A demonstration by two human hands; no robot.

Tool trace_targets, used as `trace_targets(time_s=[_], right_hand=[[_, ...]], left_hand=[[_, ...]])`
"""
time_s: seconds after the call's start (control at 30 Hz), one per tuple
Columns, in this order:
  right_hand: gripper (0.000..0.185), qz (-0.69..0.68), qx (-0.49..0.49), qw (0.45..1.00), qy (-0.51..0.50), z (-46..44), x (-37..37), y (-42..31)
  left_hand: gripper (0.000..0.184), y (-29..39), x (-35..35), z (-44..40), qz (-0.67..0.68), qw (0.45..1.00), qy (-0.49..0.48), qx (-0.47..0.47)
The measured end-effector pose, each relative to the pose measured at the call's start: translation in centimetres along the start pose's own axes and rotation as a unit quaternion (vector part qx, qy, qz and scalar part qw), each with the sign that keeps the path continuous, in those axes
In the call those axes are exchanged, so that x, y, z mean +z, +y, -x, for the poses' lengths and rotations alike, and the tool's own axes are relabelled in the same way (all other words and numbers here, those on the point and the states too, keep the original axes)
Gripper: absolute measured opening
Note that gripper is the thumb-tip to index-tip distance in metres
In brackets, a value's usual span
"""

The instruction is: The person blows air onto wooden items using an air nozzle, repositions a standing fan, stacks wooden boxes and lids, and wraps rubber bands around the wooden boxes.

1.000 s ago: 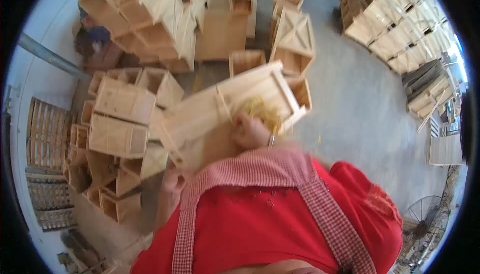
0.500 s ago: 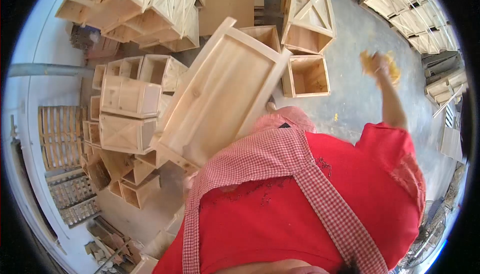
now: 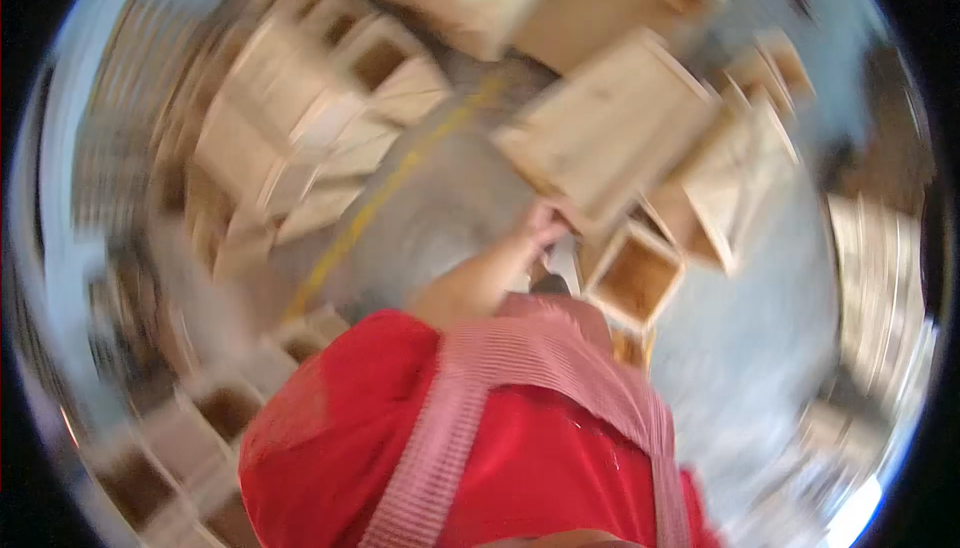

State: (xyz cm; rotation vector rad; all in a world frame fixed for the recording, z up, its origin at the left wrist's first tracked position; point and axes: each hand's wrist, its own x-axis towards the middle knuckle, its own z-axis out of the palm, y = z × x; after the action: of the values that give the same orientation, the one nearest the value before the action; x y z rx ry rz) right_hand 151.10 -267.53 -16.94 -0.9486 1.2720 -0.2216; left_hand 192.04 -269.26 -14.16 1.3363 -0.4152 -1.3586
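Observation:
The frame is blurred by motion. My left hand (image 3: 543, 226) is closed on the lower corner of a pale wooden box (image 3: 615, 123), whose broad flat face is tilted in front of me. Just right of that hand stands an open wooden crate (image 3: 635, 276). Beside my apron, below the crate, a small orange-yellow patch (image 3: 632, 348) shows, too smeared to make out. My right hand does not show.
Stacked wooden boxes (image 3: 290, 118) stand at the left, and more boxes (image 3: 190, 428) at the lower left. A yellow line (image 3: 370, 210) crosses the floor. An X-braced crate (image 3: 745, 183) stands at the right.
The view has swung round. The wooden box is farther from my body, with my left hand now plainly visible at its corner. My right hand, stretched out with a yellow bundle before, has left view.

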Motion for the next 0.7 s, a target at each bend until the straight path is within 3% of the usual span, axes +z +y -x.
trace_targets(time_s=[0.03, 0.07, 0.13, 0.2, 0.23, 0.27, 0.33, 0.4, 0.43, 0.5, 0.57, 0.6, 0.63, 0.67, 0.7], right_hand=[[0.051, -0.334, 0.116, 0.928, 0.114, -0.8, 0.0, -0.9], [0.051, -0.292, 0.134, 0.945, 0.061, -3.2, -0.5, -2.5], [0.05, -0.068, 0.113, 0.991, 0.014, -6.7, -0.7, -6.4], [0.049, 0.132, 0.058, 0.99, 0.005, -7.5, -1.0, -10.9], [0.049, 0.226, 0.025, 0.974, 0.003, -7.0, -0.5, -12.9], [0.047, 0.312, -0.075, 0.947, -0.004, -6.7, 1.4, -15.9], [0.044, 0.46, -0.329, 0.825, 0.009, -6.1, 7.4, -23.1], [0.041, 0.517, -0.346, 0.782, -0.039, -4.2, 17.4, -32.0], [0.045, 0.497, -0.33, 0.801, -0.056, -5.1, 20.7, -33.5], [0.05, 0.48, -0.327, 0.809, -0.09, -7.0, 27.3, -35.8], [0.049, 0.397, -0.447, 0.77, -0.224, -8.3, 35.0, -37.1], [0.049, 0.399, -0.454, 0.761, -0.235, -8.2, 39.1, -37.6], [0.045, 0.448, -0.501, 0.69, -0.269, -7.8, 43.3, -38.3], [0.04, 0.493, -0.544, 0.61, -0.297, -7.1, 47.7, -39.0], [0.055, 0.561, -0.466, 0.581, -0.363, -6.5, 52.0, -39.6]], left_hand=[[0.022, -2.0, 1.2, -1.3, 0.067, 0.992, 0.003, 0.111], [0.024, -2.4, 1.9, -2.0, 0.211, 0.977, -0.02, 0.034], [0.032, -3.3, 3.1, -3.8, 0.508, 0.852, 0.008, -0.126], [0.035, -1.5, 2.3, -3.4, 0.473, 0.864, 0.062, -0.159], [0.036, -1.3, 1.1, -2.3, 0.402, 0.895, 0.019, -0.193], [0.038, -0.8, -0.2, -1.3, 0.325, 0.918, -0.023, -0.227], [0.038, 0.2, -5.3, 1.0, 0.349, 0.92, -0.055, -0.171], [0.038, -0.5, -11.5, 4.6, 0.353, 0.93, -0.079, -0.067], [0.037, -2.1, -15.3, 6.2, 0.336, 0.94, -0.063, -0.004], [0.033, -6.9, -22.8, 10.1, 0.322, 0.943, 0.028, 0.078], [0.03, -13.5, -30.8, 14.6, 0.314, 0.925, 0.175, 0.126], [0.034, -11.7, -32.2, 19.5, 0.265, 0.912, 0.281, 0.138], [0.037, -9.4, -33.5, 24.6, 0.208, 0.889, 0.387, 0.133], [0.038, -9.6, -35.9, 27.5, 0.433, 0.793, 0.417, 0.103], [0.042, -10.4, -38.4, 30.4, 0.454, 0.762, 0.451, 0.1]])
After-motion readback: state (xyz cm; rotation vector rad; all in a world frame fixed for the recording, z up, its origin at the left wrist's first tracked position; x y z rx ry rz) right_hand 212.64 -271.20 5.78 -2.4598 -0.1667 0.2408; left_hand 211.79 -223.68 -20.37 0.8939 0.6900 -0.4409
